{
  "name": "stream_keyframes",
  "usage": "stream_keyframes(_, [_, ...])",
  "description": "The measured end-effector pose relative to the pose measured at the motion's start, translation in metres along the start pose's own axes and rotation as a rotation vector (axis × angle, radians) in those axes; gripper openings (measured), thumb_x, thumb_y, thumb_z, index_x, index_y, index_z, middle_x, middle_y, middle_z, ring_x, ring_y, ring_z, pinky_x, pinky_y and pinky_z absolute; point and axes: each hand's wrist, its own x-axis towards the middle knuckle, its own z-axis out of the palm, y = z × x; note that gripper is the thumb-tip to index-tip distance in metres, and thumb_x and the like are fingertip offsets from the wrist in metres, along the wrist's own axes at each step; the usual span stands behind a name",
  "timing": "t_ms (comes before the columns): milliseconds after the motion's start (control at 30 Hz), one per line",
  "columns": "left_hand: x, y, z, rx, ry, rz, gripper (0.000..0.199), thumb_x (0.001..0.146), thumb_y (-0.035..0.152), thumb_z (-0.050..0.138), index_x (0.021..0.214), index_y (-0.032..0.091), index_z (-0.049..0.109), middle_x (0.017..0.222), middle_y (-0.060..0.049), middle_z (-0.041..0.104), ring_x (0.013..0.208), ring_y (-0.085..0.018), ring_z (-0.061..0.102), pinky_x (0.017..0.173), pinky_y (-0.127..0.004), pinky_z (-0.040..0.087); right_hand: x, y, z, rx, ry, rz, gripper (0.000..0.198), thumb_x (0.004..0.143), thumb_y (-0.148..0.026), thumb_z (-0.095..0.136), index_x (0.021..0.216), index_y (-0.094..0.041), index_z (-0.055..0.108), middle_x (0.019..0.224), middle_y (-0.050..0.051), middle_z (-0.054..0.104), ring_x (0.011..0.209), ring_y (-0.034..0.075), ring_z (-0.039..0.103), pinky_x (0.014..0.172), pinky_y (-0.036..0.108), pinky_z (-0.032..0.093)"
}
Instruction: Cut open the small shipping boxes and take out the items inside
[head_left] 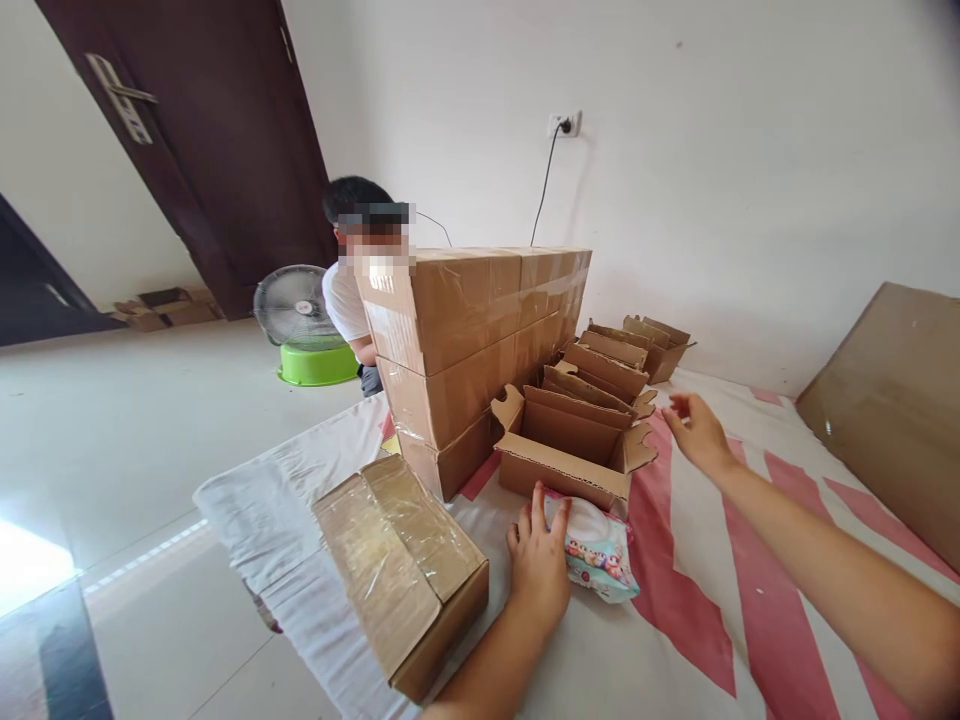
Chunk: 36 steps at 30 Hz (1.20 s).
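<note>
My left hand (538,560) rests with spread fingers at the left end of a pack of wet wipes (596,548), its fingertips touching the wrapper. The pack lies on the striped cloth, right in front of an open cardboard box (562,462) with its end flaps up. Above the cloth, my right hand (697,432) hovers to the right of that box, fingers loosely curled apart and holding nothing. To the left of my left hand sits a closed, taped carton (401,570).
Stacked taped cartons (469,340) form a wall beside a row of open boxes (607,365). Behind it sits a person (345,300). A fan (300,305) stands on a green stool (319,365). At right leans a large cardboard sheet (892,400). A cord (546,185) hangs from the wall socket.
</note>
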Motion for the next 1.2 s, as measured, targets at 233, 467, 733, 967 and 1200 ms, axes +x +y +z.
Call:
stream_keyframes(233, [-0.014,0.008,0.007,0.011,0.107,0.042,0.063,0.082,0.003,0.050,0.139,0.031,0.050,0.145,-0.014,0.047,0.131,-0.033,0.041,0.104,-0.052,0.033,-0.200,-0.010,0.029,0.543,-0.584,0.080,0.043,0.079,-0.054,0.065,0.105,-0.023,0.050,0.081,0.000,0.067,0.067,0.018,0.062,0.060,0.029,0.049])
stream_keyframes(467, [-0.010,-0.008,0.005,0.054,0.322,-0.031,0.057,0.073,0.017,0.069,0.128,0.024,0.060,0.135,-0.016,0.049,0.127,-0.036,0.040,0.101,-0.050,0.035,-0.198,-0.080,0.079,0.499,-0.561,0.149,0.037,0.075,-0.027,0.067,0.109,-0.021,0.053,0.100,0.008,0.072,0.095,0.027,0.069,0.076,0.033,0.052])
stream_keyframes(733, [0.000,-0.017,0.013,0.063,0.305,-0.016,0.050,0.083,0.004,0.044,0.129,0.014,0.058,0.097,-0.012,0.057,0.092,-0.026,0.057,0.081,-0.036,0.047,-0.189,-0.100,0.100,0.469,-0.497,0.124,0.036,0.078,-0.022,0.062,0.113,-0.019,0.052,0.102,0.013,0.071,0.094,0.030,0.068,0.080,0.039,0.051])
stream_keyframes(967, [-0.008,-0.001,0.008,-0.082,0.294,-0.094,0.053,0.084,0.004,0.043,0.136,0.008,0.049,0.105,-0.017,0.055,0.103,-0.030,0.057,0.090,-0.043,0.046,-0.236,-0.089,0.097,0.594,-0.446,0.078,0.062,0.078,-0.018,0.057,0.136,-0.018,0.038,0.107,0.010,0.068,0.098,0.025,0.066,0.090,0.042,0.053])
stream_keyframes(1200, [-0.093,-0.003,-0.059,-0.453,0.314,0.584,0.043,0.087,0.012,0.049,0.130,0.018,0.048,0.125,-0.014,0.055,0.119,-0.023,0.053,0.100,-0.037,0.046,-0.334,-0.073,0.054,0.374,-0.512,-0.291,0.064,0.092,-0.028,0.049,0.152,-0.026,0.030,0.155,0.010,0.038,0.144,0.032,0.029,0.116,0.057,0.030])
